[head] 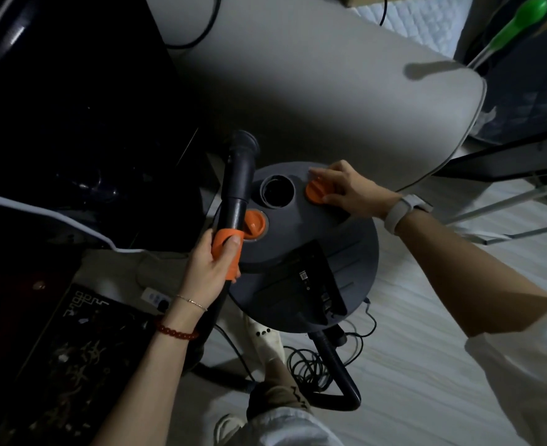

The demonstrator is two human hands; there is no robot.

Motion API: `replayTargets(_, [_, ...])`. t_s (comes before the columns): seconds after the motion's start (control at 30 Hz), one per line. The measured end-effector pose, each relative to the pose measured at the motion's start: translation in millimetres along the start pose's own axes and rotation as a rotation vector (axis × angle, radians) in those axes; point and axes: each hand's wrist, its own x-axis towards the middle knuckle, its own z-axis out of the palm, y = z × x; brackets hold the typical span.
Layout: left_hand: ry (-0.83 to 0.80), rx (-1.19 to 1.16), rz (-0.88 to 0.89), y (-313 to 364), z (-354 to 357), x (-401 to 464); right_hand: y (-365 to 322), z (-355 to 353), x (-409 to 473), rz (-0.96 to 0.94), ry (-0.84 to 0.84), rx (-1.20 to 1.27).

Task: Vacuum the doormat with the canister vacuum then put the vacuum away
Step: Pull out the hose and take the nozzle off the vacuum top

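The dark grey round canister vacuum [339,252] stands on the floor in the middle of the head view. My left hand [209,265] grips the orange collar of the black vacuum wand [240,185], which points up and away over the canister's left edge. My right hand [346,191] rests on an orange round knob [317,192] on the canister lid, fingers curled around it. A second orange knob [255,224] and an open round port [278,189] sit between the hands. The dark patterned doormat [66,358] lies at lower left.
A black hose [342,378] and coiled cable [307,368] trail on the pale floor behind the canister, beside my slippered foot [265,342]. A power strip [154,297] lies by the mat. A grey cushioned furniture edge [330,91] rises ahead; a glass-topped table [507,162] stands right.
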Motion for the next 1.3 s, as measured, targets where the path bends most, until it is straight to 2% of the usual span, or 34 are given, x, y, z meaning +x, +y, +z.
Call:
replayTargets(0.07, [0.011,0.015,0.006,-1.4,-2.9,0.9,3.9,-2.3,2.7,0.007,-0.016,0.011])
replayTargets(0.13, [0.022,0.027,0.015,-1.2,-4.1,1.8,8.6,0.3,2.9,0.011,0.060,0.091])
replayTargets(0.27, [0.033,0.027,0.016,-0.3,-3.9,4.7,16.1,12.5,-4.1,0.093,0.328,0.750])
replayTargets(0.33, [0.030,0.032,0.017,-1.3,-4.1,6.4,18.3,14.0,-5.3,0.127,0.352,0.860])
replayTargets(0.37, [0.026,0.032,0.016,-2.2,-4.0,6.6,16.6,11.1,-6.1,0.114,0.310,0.805])
replayTargets(0.47, [0.020,0.018,0.009,-4.4,-3.7,6.8,12.9,7.6,-3.8,0.066,0.190,0.347])
replayTargets(0.63, [0.012,0.023,-0.009,-2.6,-5.3,6.0,-6.8,19.9,6.8,0.073,0.278,-0.178])
replayTargets(0.77, [0.010,0.018,-0.011,-0.9,-9.8,4.5,-18.2,24.3,9.3,0.123,0.381,-0.472])
replayTargets(0.93, [0.019,0.006,-0.023,-2.4,-11.7,3.1,-22.8,35.1,7.7,0.144,0.471,-0.481])
replayTargets(1.1, [0.024,0.009,-0.024,-5.7,-15.2,3.4,-31.2,37.0,4.4,0.243,0.490,-0.359])
replayTargets(1.17, [0.027,-0.005,-0.021,-5.9,-17.7,2.7,-31.3,41.3,1.0,0.280,0.570,-0.354])
replayTargets(1.23, [0.030,-0.014,-0.018,-5.6,-20.9,1.7,-41.0,56.3,-4.3,0.166,0.704,-0.315])
replayTargets(1.3, [0.030,-0.012,-0.017,-6.0,-24.7,-0.2,-60.8,80.0,-7.8,-0.025,0.678,-0.290])
